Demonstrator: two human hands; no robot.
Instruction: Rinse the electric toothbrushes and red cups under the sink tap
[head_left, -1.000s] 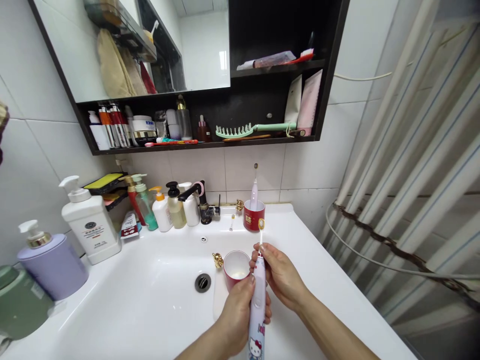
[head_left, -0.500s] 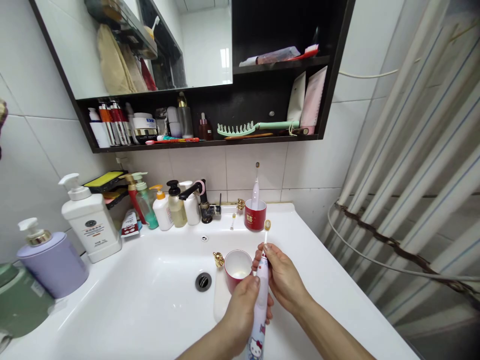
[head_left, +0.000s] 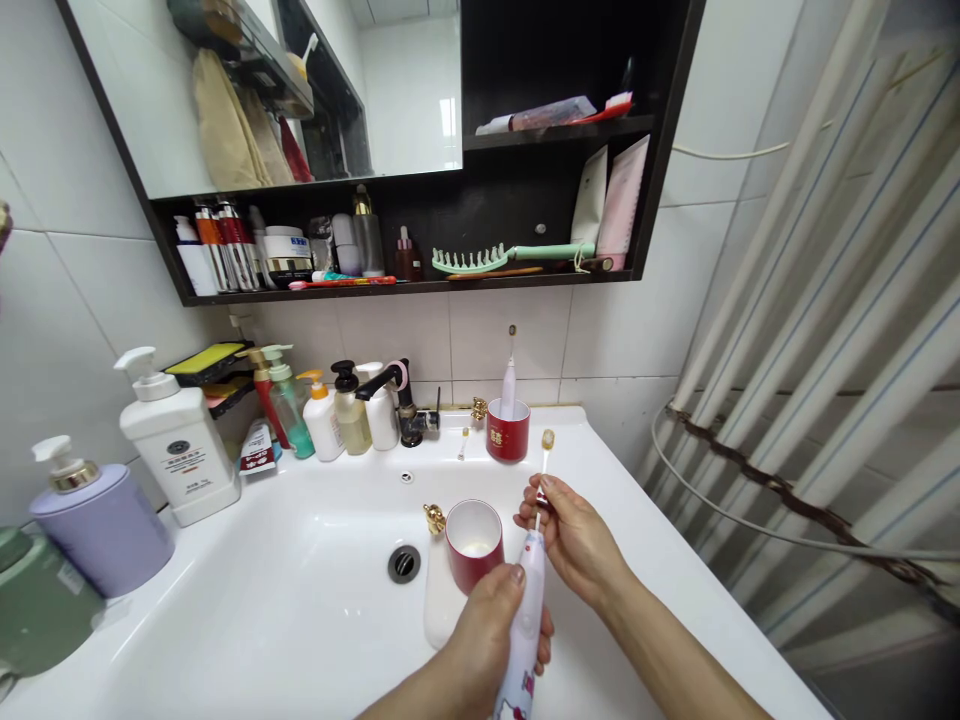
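Observation:
My left hand (head_left: 491, 625) is wrapped round the pale toothbrush handle (head_left: 529, 590), which has cartoon print near its lower end. Between thumb and fingers, my right hand (head_left: 577, 530) pinches the brush head (head_left: 547, 445) by its base. A gap shows between the head and the handle, where the thin metal shaft sticks up. Just left of the handle, a red cup (head_left: 474, 560) with a white inside and a gold ornament sits on a white soap-like block (head_left: 442, 600) at the basin's edge.
Behind my hands stands another red cup (head_left: 508, 440) holding a second electric toothbrush (head_left: 508, 385). A small spare brush head (head_left: 463, 444) lies beside the black faucet (head_left: 409, 405). Pump bottles (head_left: 322, 420) line the left rim. A dark shelf (head_left: 420, 290) hangs above; pipes are at right.
The brush head has come off the handle, moving up and slightly right in my right hand. The handle has shifted a little right and down in my left hand.

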